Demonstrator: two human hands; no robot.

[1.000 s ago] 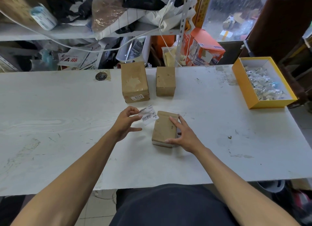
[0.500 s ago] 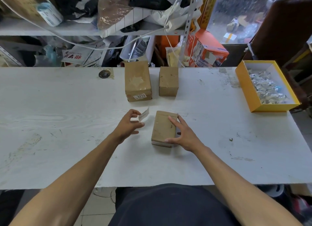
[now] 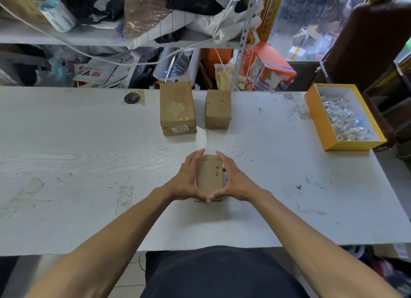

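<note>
Small brown box [image 3: 210,175] flat on the table [image 3: 89,164], midway along, nearer its front edge. Clasped between left hand [image 3: 186,183] and right hand [image 3: 234,183]: fingers stretched along its sides, thumbs meeting at its near end, forearms converging.

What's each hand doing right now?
Left hand: holding the small cardboard box by its left side.
Right hand: holding the same box's right side.
</note>
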